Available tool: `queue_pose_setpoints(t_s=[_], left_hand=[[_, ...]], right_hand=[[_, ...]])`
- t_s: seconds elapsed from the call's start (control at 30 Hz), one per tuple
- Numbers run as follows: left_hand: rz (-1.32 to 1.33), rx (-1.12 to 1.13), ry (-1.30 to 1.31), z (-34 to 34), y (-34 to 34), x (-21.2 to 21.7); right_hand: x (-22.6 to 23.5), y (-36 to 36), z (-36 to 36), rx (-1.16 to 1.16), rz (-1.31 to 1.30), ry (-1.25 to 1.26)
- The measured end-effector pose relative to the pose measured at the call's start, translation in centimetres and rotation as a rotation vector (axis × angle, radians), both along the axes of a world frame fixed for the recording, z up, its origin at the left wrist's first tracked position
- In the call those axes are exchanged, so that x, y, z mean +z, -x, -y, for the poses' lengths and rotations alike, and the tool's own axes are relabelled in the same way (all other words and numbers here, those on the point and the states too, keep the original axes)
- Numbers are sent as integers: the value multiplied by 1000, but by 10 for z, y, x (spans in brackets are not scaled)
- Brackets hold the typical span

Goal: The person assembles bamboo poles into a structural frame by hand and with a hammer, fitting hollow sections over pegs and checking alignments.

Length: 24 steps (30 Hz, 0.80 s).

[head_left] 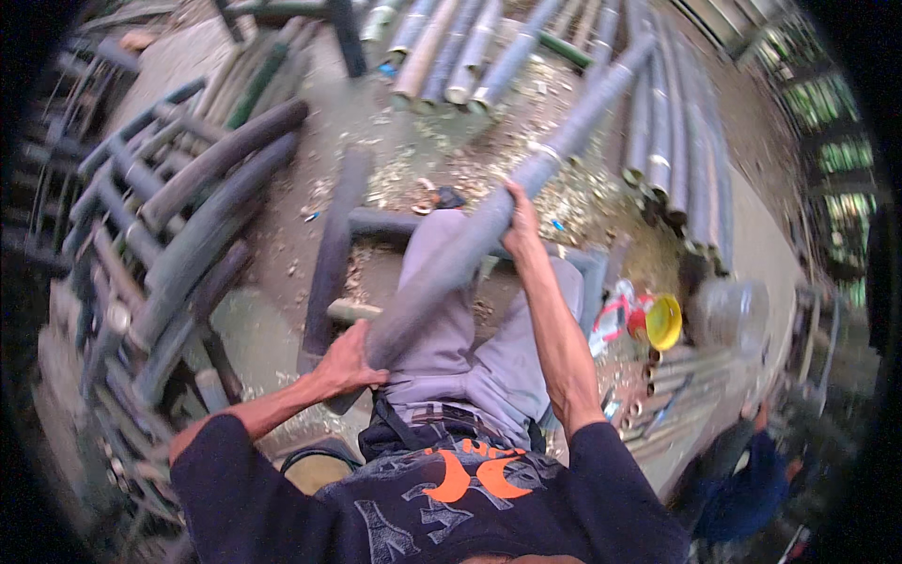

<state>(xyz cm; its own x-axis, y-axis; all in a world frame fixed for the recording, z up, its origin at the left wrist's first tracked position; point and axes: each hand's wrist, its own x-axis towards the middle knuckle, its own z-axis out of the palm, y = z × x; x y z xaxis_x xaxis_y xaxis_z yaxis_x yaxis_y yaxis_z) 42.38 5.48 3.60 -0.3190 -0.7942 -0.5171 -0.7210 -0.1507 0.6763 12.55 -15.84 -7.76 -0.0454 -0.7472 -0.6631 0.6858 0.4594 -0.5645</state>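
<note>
A long thick grey bamboo pole slants across my lap, from near my left hip up to the far right. Around its underside, partway along, my right hand is closed. My left hand grips the near end, its thumb pointing right below the pole's rim and its other fingers partly hidden. Both knees are spread beneath the pole. Under and beyond my legs stands a low frame of dark poles, partly covered by the pole and my trousers.
Bamboo poles lie in rows at the far side, with more poles at the right. Bamboo frames are stacked on the left. A yellow-rimmed red tub and a clear plastic container stand right. Another person is at lower right.
</note>
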Motion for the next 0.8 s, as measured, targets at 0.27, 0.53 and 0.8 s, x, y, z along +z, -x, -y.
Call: queue_pose_setpoints(t_s=[0.27,0.53,0.8], left_hand=[[27,45,-25,-14,15,-3],[-88,99,-59,-13,7,-12],[14,74,-141,-1,12,-10]], right_hand=[[-4,8,-14,24,-152,10],[-10,11,-14,52,-175,78],[-11,21,-24,108,-183,82]])
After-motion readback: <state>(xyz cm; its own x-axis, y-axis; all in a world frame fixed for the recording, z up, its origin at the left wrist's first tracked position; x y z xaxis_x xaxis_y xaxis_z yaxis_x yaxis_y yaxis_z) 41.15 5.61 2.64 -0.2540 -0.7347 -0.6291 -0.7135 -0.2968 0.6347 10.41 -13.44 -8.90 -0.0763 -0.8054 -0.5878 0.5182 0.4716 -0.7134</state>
